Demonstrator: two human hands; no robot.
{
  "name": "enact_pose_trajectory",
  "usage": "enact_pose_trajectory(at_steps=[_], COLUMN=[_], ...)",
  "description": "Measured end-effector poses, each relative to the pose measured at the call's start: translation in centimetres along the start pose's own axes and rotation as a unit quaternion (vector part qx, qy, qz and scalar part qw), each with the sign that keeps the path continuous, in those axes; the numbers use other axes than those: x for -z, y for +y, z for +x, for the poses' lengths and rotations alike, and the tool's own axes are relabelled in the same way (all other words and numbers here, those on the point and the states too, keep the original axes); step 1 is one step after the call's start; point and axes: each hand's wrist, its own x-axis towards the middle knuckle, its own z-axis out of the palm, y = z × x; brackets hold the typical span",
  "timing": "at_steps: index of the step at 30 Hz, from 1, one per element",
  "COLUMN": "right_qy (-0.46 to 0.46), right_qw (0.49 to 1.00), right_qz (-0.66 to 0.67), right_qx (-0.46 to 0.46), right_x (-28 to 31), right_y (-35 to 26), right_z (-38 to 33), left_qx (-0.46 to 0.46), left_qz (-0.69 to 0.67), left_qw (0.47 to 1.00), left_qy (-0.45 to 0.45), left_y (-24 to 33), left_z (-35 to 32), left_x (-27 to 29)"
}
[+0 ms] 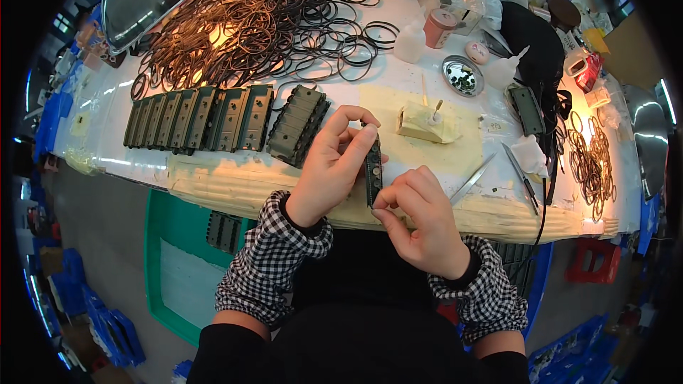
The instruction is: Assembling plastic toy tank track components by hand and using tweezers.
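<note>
Both my hands hold one dark green rectangular plastic part edge-on above the table's front edge. My left hand grips its upper end with the fingers curled over the top. My right hand pinches its lower end between thumb and forefinger. Checked sleeve covers sit on both wrists. A row of similar dark parts lies on the table to the left, and one more stack sits just beyond my left hand.
A big heap of black rubber rings covers the far left of the table. A cream block with a stick, tweezers, a small metal dish, white bottles and brown rings lie to the right. A green tray stands below.
</note>
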Motion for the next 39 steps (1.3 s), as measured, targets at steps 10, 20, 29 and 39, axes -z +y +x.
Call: enact_pose_trajectory(at_steps=[10, 20, 29, 39], right_qy=[0.131, 0.174, 0.132, 0.036], right_qw=[0.948, 0.901, 0.948, 0.983], right_qz=[-0.242, -0.333, -0.261, -0.176], right_qx=[0.158, 0.218, 0.124, 0.034], right_x=[-2.3, -2.8, -2.1, -0.7], right_y=[0.1, 0.6, -0.2, -1.5], right_z=[-1.7, -2.1, -1.3, -0.4], left_qx=[0.013, 0.036, 0.032, 0.055], left_qz=[-0.025, -0.030, 0.000, 0.003], left_qw=[0.999, 0.999, 0.999, 0.998], left_qy=[0.020, 0.008, 0.006, 0.019], left_y=[0.3, 0.3, 0.3, 0.8], left_z=[0.1, -0.1, 0.0, 0.0], left_x=[-0.1, 0.1, 0.1, 0.0])
